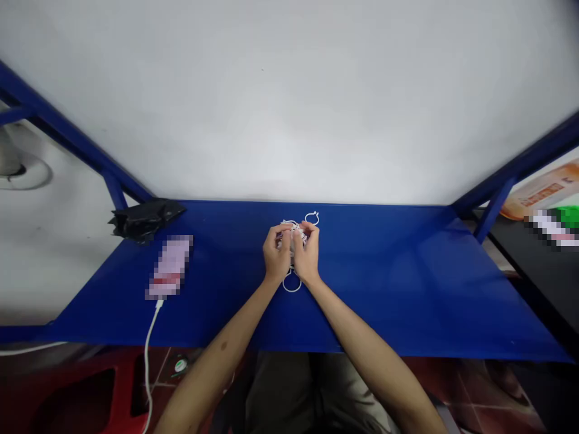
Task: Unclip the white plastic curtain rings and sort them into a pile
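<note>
Both hands meet over the middle of the blue table (384,289); the left hand (277,256) and the right hand (307,256) have their fingers curled shut around a bundle of thin white cord (293,232), one loop sticking out beyond the fingertips and another hanging just below the wrists. Well off to the left lies a blurred flat device (169,267) with a white cable (149,343) trailing off the table's near edge; a crumpled black bag (145,220) sits just behind it.

so it's a thin white cord (289,226), bunched into a tangled little wad and pinched between the left hand (277,256) and right hand (308,256) just over the blue table (407,283), one small loop poking out the far side, a bigger round loop hanging near.
</note>
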Tool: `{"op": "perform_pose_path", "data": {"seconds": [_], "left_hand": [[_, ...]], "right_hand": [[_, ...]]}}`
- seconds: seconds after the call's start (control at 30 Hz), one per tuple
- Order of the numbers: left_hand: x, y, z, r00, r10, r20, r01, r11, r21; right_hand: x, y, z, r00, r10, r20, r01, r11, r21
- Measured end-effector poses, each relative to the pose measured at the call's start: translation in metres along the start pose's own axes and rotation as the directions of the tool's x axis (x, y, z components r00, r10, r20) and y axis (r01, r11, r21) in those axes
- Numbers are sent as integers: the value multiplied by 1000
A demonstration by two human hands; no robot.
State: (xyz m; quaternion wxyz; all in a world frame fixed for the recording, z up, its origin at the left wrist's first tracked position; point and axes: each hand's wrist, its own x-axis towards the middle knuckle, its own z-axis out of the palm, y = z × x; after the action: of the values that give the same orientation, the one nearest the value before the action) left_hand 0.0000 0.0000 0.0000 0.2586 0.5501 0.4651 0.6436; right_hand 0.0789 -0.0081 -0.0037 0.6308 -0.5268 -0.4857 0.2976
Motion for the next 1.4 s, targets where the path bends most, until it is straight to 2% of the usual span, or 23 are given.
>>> {"op": "perform_pose_path", "data": {"seconds": [0.13, 0.23, 0.47, 0.6, 0.7, 0.77, 0.87, 0.93, 1.0, 1.1, 1.23, 1.4], "left_hand": [[5, 2, -5, 991, 130, 31, -133, 979, 153], [10, 1, -8, 989, 151, 8, -149, 965, 218], [22, -12, -19, 999, 31, 17, -33, 982, 187], [29, -14, -29, 995, -28, 91, 1, 958, 288], [30, -12, -34, 981, 39, 189, -118, 894, 433], [27, -11, -36, 958, 96, 271, -233, 808, 541], [19, -11, -36, 903, 64, 424, -352, 676, 648], [14, -14, -36, 863, 1, 506, -394, 628, 671], [12, -19, -36, 841, -38, 539, -409, 608, 680], [13, -29, -36, 850, -30, 526, -399, 615, 680], [17, -36, -36, 884, 28, 468, -371, 650, 663], [25, -33, -40, 936, 75, 345, -290, 720, 630]], "right_hand": [[6, -1, -6, 989, -142, 49, 146, 985, -92], [11, -1, -10, 983, -168, 70, 176, 975, -136], [22, 10, -19, 996, -89, 1, 88, 983, -159], [29, 17, -28, 996, -82, -39, 70, 970, -232], [36, 20, -35, 994, -91, -59, 71, 956, -285], [42, 21, -40, 992, -106, -68, 82, 953, -293], [53, 25, -48, 988, -153, 35, 155, 923, -351], [58, 30, -51, 966, -168, 198, 239, 872, -427], [61, 36, -51, 928, -153, 339, 313, 814, -489], [61, 41, -51, 899, -151, 411, 370, 766, -526], [57, 37, -53, 899, -182, 397, 392, 738, -549], [51, 28, -57, 900, -212, 381, 408, 719, -563]]}}
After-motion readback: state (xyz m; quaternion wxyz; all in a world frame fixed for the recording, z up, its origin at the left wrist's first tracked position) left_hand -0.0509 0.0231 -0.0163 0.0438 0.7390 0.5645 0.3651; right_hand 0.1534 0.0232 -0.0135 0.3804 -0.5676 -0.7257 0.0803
